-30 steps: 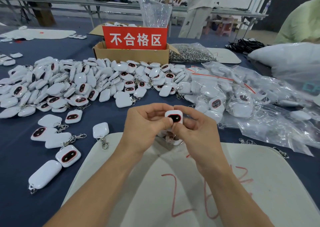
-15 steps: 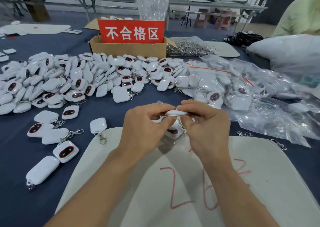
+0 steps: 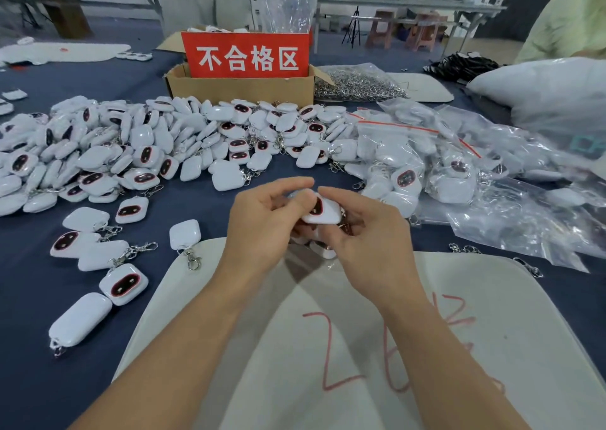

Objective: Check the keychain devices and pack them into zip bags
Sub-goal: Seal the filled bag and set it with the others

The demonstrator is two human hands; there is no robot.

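While our left hand (image 3: pixel 262 228) and right hand (image 3: pixel 370 236) pinch one white keychain device (image 3: pixel 324 215) between curled fingertips, dark face tilted up toward us, we judge this piece to be in the checking step and not yet bagged. Beneath the hands lie what look like more devices and some clear film; we cannot tell whether that is a bag. From two to three o'clock, filled zip bags (image 3: pixel 459 174) heap up. From nine to eleven o'clock a big loose pile (image 3: pixel 137 144) waits, so most of the work appears left. At twelve o'clock stands the cardboard box (image 3: pixel 239 90) with its red sign (image 3: pixel 245 56).
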